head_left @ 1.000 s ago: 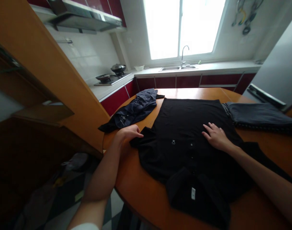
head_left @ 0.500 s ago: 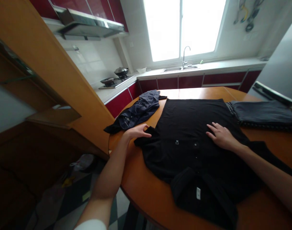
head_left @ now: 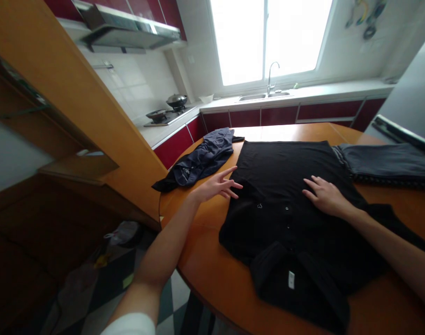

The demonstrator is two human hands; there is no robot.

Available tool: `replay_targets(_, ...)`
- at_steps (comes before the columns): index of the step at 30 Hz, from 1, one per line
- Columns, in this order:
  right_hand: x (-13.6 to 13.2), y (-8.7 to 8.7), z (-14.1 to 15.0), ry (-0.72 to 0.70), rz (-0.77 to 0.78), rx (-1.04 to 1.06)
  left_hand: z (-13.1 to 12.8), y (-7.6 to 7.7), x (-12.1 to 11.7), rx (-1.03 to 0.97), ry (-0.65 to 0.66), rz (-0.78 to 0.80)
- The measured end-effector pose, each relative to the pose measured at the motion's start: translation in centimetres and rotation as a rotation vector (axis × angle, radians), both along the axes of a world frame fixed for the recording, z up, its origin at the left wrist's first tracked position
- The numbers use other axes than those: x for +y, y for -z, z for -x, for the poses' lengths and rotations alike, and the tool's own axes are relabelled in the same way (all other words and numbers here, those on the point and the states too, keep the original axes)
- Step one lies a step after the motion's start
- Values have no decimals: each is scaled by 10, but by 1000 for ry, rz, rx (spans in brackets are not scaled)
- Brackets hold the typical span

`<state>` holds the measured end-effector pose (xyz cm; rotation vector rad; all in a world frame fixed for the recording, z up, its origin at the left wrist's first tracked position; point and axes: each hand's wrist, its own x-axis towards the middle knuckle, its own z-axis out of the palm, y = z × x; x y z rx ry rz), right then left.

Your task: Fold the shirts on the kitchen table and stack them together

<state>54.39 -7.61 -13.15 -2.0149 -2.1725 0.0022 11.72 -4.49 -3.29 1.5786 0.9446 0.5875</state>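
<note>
A black polo shirt lies spread on the wooden table, its collar toward me and its hem toward the window. A white label shows inside the collar, with buttons and a small emblem on the chest. My left hand is at the shirt's left edge, fingers spread and holding nothing; whether the fingertips touch the cloth I cannot tell. The left sleeve is folded in over the body. On the right half of the shirt my right hand rests flat, fingers apart.
Crumpled dark blue clothing lies at the table's left edge. Folded dark grey clothing sits at the right. The wooden table has a curved edge close to me. A wooden partition stands at left; a counter with sink runs behind.
The left sleeve has gone from sticking outward to lying folded inward over the shirt. My left hand has moved right and its fingers have spread from a pinch. My right hand stays put.
</note>
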Motion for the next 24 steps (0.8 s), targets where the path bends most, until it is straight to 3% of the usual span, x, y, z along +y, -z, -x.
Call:
replay_targets(4, 0, -2, 0, -7, 11, -4, -5, 25, 19, 190, -220, -400)
replay_targets(8, 0, -1, -1, -5, 9, -8, -2, 47, 41, 333, -169, -695)
replay_targets(13, 2, 4, -4, -9, -5, -14, -1, 61, 57, 517, -118, -776)
replay_targets(19, 5, 7, -7, -29, -4, -6, 5, 59, 65, 471, -38, -748)
replay_targets(24, 5, 6, -8, -30, -12, -9, 9, 63, 67, 589, -159, -739)
